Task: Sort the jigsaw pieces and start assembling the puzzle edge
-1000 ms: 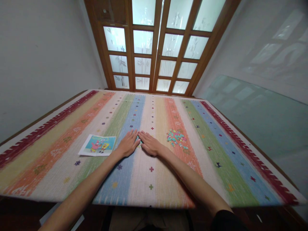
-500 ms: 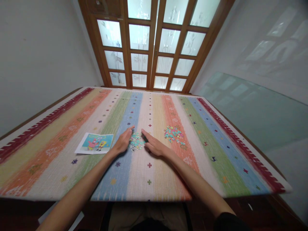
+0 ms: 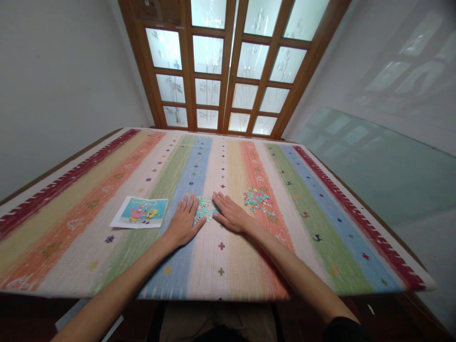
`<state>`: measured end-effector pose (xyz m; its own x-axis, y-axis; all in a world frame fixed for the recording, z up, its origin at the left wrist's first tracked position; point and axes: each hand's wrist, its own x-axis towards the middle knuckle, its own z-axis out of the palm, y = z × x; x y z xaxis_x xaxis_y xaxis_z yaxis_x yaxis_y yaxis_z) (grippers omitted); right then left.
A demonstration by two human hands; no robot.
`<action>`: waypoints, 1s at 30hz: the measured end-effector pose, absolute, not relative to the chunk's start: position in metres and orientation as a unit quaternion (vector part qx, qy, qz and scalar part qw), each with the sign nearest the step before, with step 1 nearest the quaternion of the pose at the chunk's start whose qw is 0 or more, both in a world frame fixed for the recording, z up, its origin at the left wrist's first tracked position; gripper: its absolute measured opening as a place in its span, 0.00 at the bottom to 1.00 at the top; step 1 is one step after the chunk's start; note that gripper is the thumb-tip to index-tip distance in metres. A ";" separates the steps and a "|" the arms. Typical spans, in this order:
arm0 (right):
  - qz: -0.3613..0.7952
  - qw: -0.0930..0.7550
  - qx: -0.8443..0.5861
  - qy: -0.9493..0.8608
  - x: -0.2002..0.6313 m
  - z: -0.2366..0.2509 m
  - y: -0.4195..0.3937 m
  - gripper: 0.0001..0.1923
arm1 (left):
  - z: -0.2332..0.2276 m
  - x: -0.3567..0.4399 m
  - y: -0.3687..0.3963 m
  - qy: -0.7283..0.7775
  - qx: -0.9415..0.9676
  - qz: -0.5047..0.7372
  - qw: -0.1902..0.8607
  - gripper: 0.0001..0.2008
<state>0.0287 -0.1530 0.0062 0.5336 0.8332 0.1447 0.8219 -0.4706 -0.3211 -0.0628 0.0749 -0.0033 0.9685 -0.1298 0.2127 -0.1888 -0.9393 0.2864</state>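
Both hands lie flat and released on the striped counter (image 3: 320,228), left hand (image 3: 185,222) and right hand (image 3: 231,216) flanking a small puzzle-piece cluster (image 3: 204,210) mid-counter.

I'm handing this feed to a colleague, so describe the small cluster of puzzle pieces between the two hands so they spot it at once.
Start from the striped mat covering the table. Near its middle, the left hand and right hand lie flat, and the small puzzle cluster sits between their fingers, where the blue stripe meets the cream one. Unlike the larger puzzle pile, untouched on the orange stripe to the right, this one is mostly teal and flanked by both hands.
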 end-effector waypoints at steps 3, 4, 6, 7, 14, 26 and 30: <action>0.003 0.122 -0.862 -0.492 0.030 0.004 -0.143 0.34 | -0.006 -0.056 0.069 -0.076 0.988 0.089 0.098 0.34; 0.000 0.109 -0.864 -0.491 0.031 0.003 -0.140 0.34 | -0.005 -0.053 0.068 -0.074 0.990 0.086 0.088 0.33; -0.003 0.093 -0.868 -0.489 0.035 0.003 -0.135 0.33 | -0.004 -0.047 0.069 -0.075 0.991 0.079 0.078 0.33; -0.005 0.090 -0.869 -0.487 0.038 0.003 -0.132 0.33 | -0.004 -0.044 0.070 -0.076 0.991 0.077 0.079 0.32; -0.015 0.130 -0.866 -0.482 0.050 0.000 -0.124 0.32 | -0.006 -0.026 0.080 -0.088 0.979 0.092 0.158 0.32; 0.005 0.166 -0.871 -0.463 0.051 -0.001 -0.142 0.34 | 0.018 -0.033 0.101 -0.051 0.932 0.110 0.341 0.30; -0.001 0.175 -0.871 -0.458 0.043 0.004 -0.149 0.33 | 0.024 -0.050 0.108 -0.065 0.928 0.161 0.330 0.24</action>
